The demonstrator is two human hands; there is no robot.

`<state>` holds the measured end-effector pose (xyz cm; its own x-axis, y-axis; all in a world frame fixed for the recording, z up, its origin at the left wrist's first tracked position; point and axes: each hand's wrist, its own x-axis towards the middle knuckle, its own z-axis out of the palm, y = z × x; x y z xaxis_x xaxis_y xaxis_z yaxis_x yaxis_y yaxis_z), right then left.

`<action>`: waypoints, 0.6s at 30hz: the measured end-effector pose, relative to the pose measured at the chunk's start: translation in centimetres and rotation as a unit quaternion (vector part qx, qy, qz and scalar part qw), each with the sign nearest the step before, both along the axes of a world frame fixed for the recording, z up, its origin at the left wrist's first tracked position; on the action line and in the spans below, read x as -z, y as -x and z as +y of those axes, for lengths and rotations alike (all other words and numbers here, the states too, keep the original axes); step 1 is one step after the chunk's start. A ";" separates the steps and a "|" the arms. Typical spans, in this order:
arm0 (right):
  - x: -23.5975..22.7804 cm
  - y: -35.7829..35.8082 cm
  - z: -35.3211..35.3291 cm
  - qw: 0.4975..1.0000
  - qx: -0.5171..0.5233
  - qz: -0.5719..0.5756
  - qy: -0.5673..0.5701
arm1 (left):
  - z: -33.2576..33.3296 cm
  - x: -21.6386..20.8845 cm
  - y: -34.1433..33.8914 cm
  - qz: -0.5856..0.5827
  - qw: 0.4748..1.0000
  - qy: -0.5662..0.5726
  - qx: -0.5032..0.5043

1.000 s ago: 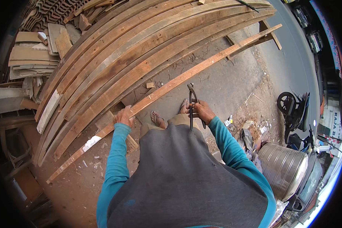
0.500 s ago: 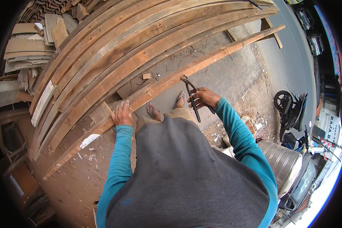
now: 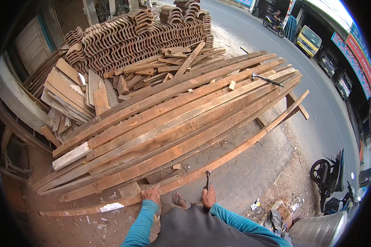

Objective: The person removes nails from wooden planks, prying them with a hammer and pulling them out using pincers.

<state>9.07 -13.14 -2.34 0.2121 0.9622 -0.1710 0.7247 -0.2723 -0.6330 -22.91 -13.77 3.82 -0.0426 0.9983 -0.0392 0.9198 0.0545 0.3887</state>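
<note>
My left hand (image 3: pixel 151 194) grips the nearest long wooden beam (image 3: pixel 235 153), its fingers bent over the top. In my right hand (image 3: pixel 209 197) is a pair of dark pincers (image 3: pixel 207 176), held upright by the handles. Their jaws are at the near edge of that beam, to the right of my left hand; whether they bite on a nail is too small to tell. A hammer (image 3: pixel 268 80) with a black handle lies across the beams farther off.
Several long beams (image 3: pixel 173 136) lie side by side beyond. Behind them are scrap wood (image 3: pixel 169 68), boards (image 3: pixel 66 92) and stacked roof tiles (image 3: pixel 140 45). A parked motorcycle (image 3: pixel 327 175) and a metal drum (image 3: pixel 319 230) stand at right. A rider (image 3: pixel 275 18) is on the road.
My view has tilted up, bringing the tiles and road into sight. The pincers have swung from slanted, with spread handles, to upright, and my right hand has closed round them. My left hand stays on the beam.
</note>
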 end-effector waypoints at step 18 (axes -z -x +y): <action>-13.1 -7.7 2.1 0.781 0.163 0.564 0.212 | 6.1 -1.5 1.7 -0.079 0.964 0.250 0.035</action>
